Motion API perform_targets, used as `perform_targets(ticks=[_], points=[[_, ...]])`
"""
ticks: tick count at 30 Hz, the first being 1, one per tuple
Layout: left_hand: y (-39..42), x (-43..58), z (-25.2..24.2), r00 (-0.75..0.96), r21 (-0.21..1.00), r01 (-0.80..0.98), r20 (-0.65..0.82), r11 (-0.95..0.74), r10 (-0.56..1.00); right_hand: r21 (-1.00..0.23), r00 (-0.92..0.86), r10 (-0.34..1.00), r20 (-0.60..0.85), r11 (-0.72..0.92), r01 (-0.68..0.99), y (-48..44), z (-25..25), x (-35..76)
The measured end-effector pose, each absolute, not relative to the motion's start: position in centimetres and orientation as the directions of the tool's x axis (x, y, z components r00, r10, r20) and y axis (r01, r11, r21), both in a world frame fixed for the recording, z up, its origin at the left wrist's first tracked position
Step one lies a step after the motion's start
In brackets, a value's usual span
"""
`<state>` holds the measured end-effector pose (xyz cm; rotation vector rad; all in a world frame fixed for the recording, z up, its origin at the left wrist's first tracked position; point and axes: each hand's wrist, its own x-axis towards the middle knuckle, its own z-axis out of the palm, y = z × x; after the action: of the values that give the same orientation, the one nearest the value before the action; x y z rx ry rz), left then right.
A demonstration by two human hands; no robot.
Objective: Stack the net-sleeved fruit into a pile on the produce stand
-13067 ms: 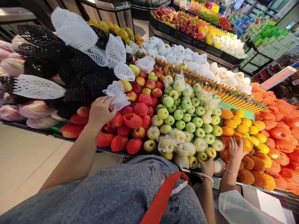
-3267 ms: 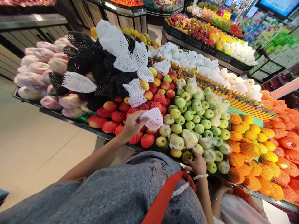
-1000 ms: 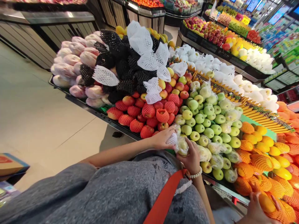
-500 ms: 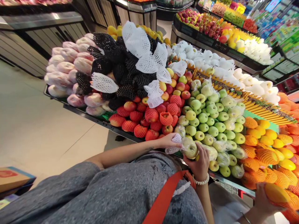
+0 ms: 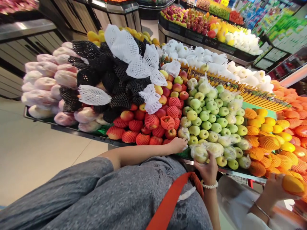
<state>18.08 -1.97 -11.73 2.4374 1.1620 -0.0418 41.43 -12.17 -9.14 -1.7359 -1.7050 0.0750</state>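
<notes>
My left hand (image 5: 177, 145) is closed at the display's front edge, its fingertips beside a plastic-wrapped apple (image 5: 183, 133). A bit of white shows under its fingers; what it holds is mostly hidden. With bent fingers, my right hand (image 5: 208, 167) grips a green apple in clear plastic (image 5: 199, 153) at the front of the green apples (image 5: 216, 127). Another wrapped apple (image 5: 215, 149) lies just behind that one. Red apples in red foam nets (image 5: 151, 121) fill the area left of the green ones.
Pink wrapped fruit (image 5: 45, 83), black foam nets (image 5: 107, 81) and white foam nets (image 5: 122, 43) lie at the left. Orange netted fruit (image 5: 268, 143) is at the right, where another person's hand (image 5: 275, 188) holds an orange-yellow fruit (image 5: 293, 184). A metal rim (image 5: 240, 174) borders the display.
The display has shifted left in view. My left hand has turned over, and the white foam net it held is now mostly out of sight. My right hand has lowered the wrapped apple onto the front row.
</notes>
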Motion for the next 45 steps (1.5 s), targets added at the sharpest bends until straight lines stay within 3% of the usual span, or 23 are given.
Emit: perform_targets(ticks=[5,14,21,28,36,39,42,45], points=[[-1.6,17.7,-11.6,0.695,0.278,0.717,-0.204,-0.64,0.69,-0.54,-0.12,0.95,0.288,0.264,0.799,-10.7,-13.3,38.6],[-1.9,17.4,-11.8,0.776,0.246,0.63,-0.149,-0.737,0.613,-0.556,-0.268,0.958,0.101,0.277,0.783,-7.6,-13.4,39.8],[-2.5,16.4,-11.1,0.762,0.278,0.637,-0.08,-0.719,0.643,-0.541,-0.354,0.934,0.053,0.325,0.776,-7.0,-12.6,41.3],[-0.4,12.3,-7.0,0.571,0.412,0.692,0.19,-0.593,0.799,-0.628,-0.4,0.913,0.078,0.357,0.692,-7.2,-15.2,37.9],[0.2,11.5,-5.7,0.557,0.366,0.729,0.172,-0.578,0.812,-0.659,-0.441,0.897,0.037,0.354,0.664,-6.9,-14.9,36.2],[-0.2,12.8,-6.4,0.617,0.325,0.711,0.137,-0.623,0.775,-0.554,-0.253,0.948,0.192,0.317,0.769,-8.3,-13.8,38.3],[-0.6,14.9,-6.9,0.687,0.276,0.668,0.127,-0.691,0.715,-0.401,0.065,0.937,0.344,0.084,0.912,-10.3,-14.1,39.7],[-0.7,17.3,-7.4,0.743,0.227,0.625,0.12,-0.747,0.658,-0.344,0.203,0.913,0.353,-0.075,0.936,-11.6,-15.9,39.9]])
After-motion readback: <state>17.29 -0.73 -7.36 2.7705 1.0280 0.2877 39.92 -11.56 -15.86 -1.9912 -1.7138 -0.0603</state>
